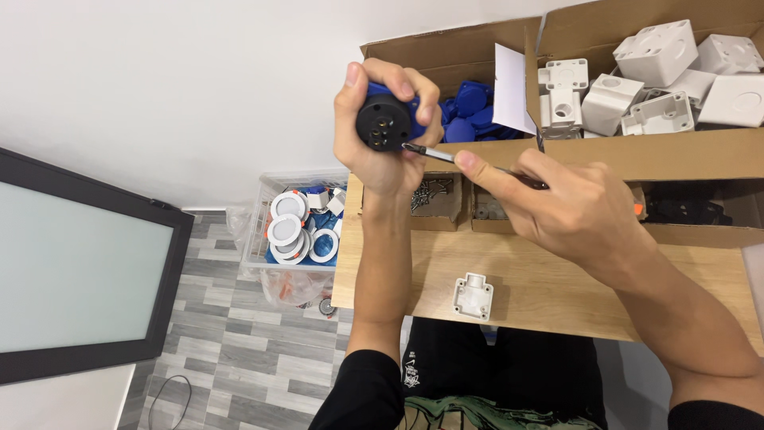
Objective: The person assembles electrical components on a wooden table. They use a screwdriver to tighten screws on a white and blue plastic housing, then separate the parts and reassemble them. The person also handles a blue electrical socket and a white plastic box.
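Two hands are seen, one blue-and-black plug (pixel 387 118), one screwdriver (pixel 446 154), one white housing (pixel 473 296) on the table, two large cardboard boxes (one (pixel 446 56) of blue parts, one (pixel 684 155) of white), and one clear bin (pixel 263 231).

Your left hand (pixel 380 135) and right hand (pixel 577 211) are bare; black sleeves cover your upper arms, above dark printed clothing.
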